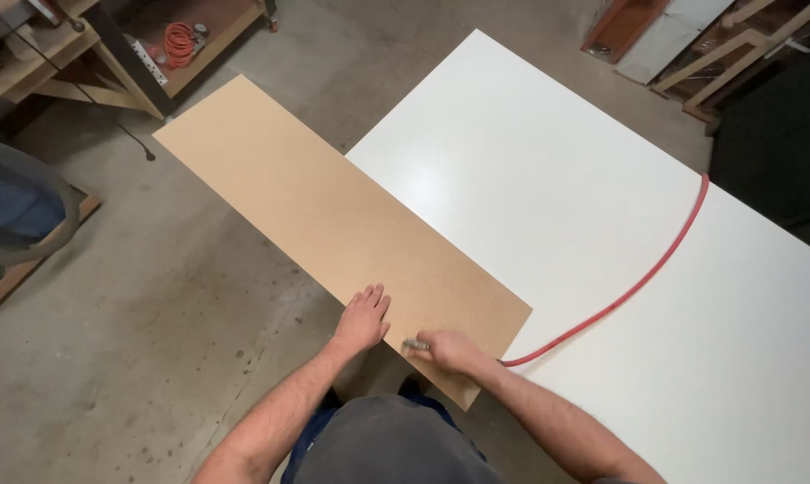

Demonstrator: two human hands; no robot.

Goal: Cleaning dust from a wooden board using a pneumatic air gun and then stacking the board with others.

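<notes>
While lying long across the near edge of the white table (602, 179) and overhanging the concrete floor (154, 296): brown fibreboard panel (333, 215). Left hand (363, 318) flat on its near end, fingers spread, gripping nothing. Right hand (450, 350) closed around a small metal nozzle (415, 344), tip at the panel, red hose (638, 287) trailing across the table.

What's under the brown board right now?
The brown board lies partly on the white table, its left part over concrete floor. The table surface beneath it is hidden.

Grey shirt — bare forearms — blue trousers
</notes>
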